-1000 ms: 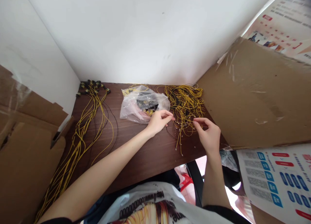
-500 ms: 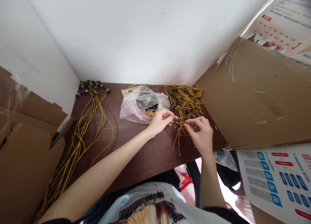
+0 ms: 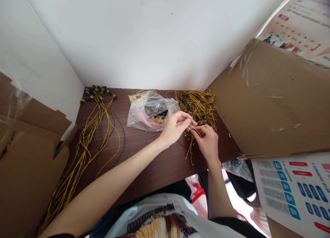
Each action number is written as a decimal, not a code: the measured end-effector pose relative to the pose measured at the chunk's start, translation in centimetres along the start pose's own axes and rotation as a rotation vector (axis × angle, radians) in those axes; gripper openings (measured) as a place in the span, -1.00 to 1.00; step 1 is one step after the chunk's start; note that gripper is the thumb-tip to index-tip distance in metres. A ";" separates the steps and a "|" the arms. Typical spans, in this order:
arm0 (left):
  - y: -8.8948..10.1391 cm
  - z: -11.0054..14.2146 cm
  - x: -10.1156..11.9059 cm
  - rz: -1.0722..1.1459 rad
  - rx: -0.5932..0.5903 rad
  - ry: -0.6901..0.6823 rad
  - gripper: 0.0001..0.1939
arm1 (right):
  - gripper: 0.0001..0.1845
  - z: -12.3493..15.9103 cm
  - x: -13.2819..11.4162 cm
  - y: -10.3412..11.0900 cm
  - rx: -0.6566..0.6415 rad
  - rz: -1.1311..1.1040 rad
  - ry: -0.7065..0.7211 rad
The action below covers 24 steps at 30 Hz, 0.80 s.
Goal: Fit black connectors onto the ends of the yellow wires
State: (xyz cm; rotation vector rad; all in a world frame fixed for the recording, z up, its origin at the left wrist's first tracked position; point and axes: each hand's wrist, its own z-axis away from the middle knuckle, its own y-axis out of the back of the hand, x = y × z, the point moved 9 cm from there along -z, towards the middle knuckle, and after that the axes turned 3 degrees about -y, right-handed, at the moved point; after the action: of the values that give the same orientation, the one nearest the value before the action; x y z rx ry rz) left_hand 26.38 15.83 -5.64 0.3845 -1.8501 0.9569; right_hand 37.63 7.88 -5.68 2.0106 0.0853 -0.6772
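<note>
My left hand (image 3: 175, 127) and my right hand (image 3: 205, 140) meet over the front of a tangled heap of thin yellow and black wires (image 3: 197, 102). Both have thumb and fingers pinched, the tips almost touching. A yellow wire runs at the right fingertips. What the left fingertips grip is too small to make out. Several loose yellow wire ends (image 3: 191, 152) hang toward me below the hands. Just behind my left hand lies a clear plastic bag (image 3: 139, 114) holding small black and yellow parts, partly covered by that hand.
At the left, a long bundle of yellow wires (image 3: 85, 145) with black-and-yellow ends (image 3: 99, 90) runs across the brown table (image 3: 144, 172). Cardboard stands on the left (image 3: 31, 162) and right (image 3: 278, 104). A white wall (image 3: 154, 38) closes the back.
My left hand has moved right, over the wires, and my right hand slightly left, so the fingertips have come together. The bag and the left bundle have stayed put.
</note>
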 end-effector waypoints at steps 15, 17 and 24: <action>-0.8 0.8 9.6 -0.096 0.040 -0.232 -0.96 | -0.75 -0.3 1.6 0.0 -0.039 -0.066 -0.138; -0.7 1.1 10.7 -0.105 0.053 -0.248 -0.96 | -0.74 -0.4 1.8 -0.1 -0.046 -0.077 -0.151; -0.6 1.8 13.7 -0.200 0.081 -0.360 -0.95 | -0.72 -0.8 2.8 0.1 -0.044 -0.085 -0.201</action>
State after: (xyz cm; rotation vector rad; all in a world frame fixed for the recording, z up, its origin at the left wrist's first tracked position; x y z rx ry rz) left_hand 19.16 16.09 6.21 0.8205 -2.0493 0.8679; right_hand 40.35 7.94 -6.67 1.8947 0.0656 -0.9203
